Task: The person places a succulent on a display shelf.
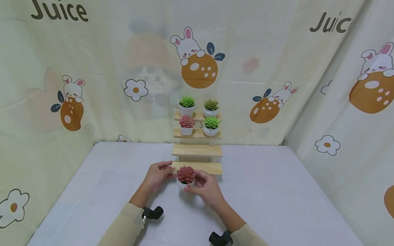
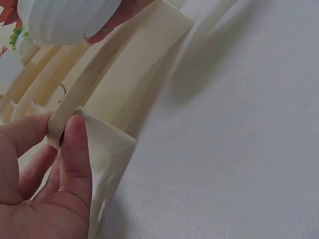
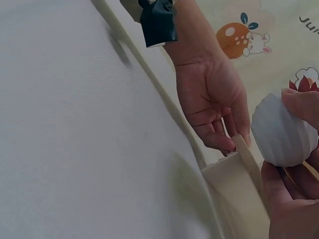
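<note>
My left hand [image 1: 158, 175] pinches the left end of the lowest step of a tiered wooden plant stand [image 1: 197, 149]; in the left wrist view the thumb and fingers close on the board's end [image 2: 75, 94]. My right hand [image 1: 207, 189] holds a red artificial succulent in a ribbed white pot [image 3: 281, 132], thumb and fingers around the pot. In the head view the red succulent [image 1: 186, 175] overlaps the front of the lowest step, upright. The underside of the pot [image 2: 70, 20] shows in the left wrist view, above the board.
On the top step stand a bright green succulent [image 1: 186, 106] and a darker green one [image 1: 211, 108]. Below them, the second step holds a red succulent [image 1: 186, 125] and a green one [image 1: 211, 126]. A white-covered table [image 1: 264, 191] carries the stand, with a printed curtain [image 1: 264, 51] behind.
</note>
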{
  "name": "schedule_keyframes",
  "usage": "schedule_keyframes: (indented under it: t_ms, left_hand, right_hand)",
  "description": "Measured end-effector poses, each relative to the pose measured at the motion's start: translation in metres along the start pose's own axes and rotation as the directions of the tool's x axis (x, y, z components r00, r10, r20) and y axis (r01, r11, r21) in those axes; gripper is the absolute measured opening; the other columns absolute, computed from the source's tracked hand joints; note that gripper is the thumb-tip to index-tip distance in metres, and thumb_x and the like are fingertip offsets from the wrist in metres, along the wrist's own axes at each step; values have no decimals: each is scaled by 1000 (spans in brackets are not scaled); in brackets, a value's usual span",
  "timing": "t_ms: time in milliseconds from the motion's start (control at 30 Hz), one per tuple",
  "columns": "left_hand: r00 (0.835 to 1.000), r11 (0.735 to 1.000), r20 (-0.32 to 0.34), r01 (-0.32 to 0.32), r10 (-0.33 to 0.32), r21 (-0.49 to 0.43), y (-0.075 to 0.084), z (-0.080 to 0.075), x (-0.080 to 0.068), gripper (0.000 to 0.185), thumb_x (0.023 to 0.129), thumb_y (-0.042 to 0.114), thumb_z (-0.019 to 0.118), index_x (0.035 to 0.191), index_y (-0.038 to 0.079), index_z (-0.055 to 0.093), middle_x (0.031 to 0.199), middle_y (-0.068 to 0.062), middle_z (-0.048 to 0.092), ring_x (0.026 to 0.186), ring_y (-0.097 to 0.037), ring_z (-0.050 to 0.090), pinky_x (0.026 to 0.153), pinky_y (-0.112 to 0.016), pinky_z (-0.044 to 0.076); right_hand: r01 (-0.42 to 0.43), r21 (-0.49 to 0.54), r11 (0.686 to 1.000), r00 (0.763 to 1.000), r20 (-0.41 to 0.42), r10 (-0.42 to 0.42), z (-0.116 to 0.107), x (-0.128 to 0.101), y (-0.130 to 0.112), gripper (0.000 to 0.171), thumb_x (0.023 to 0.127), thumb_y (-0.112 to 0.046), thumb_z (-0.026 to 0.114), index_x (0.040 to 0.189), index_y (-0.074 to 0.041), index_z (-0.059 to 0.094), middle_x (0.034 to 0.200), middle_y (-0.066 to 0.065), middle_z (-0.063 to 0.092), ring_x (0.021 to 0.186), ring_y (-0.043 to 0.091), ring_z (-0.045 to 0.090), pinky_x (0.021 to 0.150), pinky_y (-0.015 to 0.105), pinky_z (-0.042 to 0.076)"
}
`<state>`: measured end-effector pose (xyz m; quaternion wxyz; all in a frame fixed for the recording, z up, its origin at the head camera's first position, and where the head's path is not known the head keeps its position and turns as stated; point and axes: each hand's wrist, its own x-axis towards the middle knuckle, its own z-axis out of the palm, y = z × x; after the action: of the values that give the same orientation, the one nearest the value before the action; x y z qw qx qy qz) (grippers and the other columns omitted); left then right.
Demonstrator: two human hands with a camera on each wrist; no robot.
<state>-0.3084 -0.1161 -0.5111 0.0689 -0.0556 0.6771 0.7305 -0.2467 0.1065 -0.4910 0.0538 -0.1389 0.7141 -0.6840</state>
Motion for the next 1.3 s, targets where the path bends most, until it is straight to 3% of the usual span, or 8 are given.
schedule_keyframes:
  t_ms: [333,733,1300]
  left_hand:
    - [1000,1000,9,10,-10,-10,1,0,0,38,96,-2,67,134,-4,63,111,-17,73,85,-15,71,77,-29,66]
    - [1000,1000,10,9,-9,-14,1,0,-1,37,96,-1,68,133,-3,64,109,-15,74,84,-15,70,81,-33,66]
    - [1000,1000,6,29,-29,-8,2,1,-2,41,96,2,69,136,-4,62,109,-15,73,84,-15,70,80,-32,66]
  right_hand:
    - [4,-80,997,1000,-9,-4,-1,10,-10,61,77,-13,91,133,-14,68,134,7,68,124,19,64,104,22,55]
    - [43,-105,994,993,-105,-54,-3,29,-14,60,75,-14,92,131,-7,69,129,13,71,120,23,67,98,25,59]
    - [74,-125,989,987,-130,-90,-2,51,-27,57,77,-21,92,128,-11,70,130,8,70,123,23,65,107,37,56]
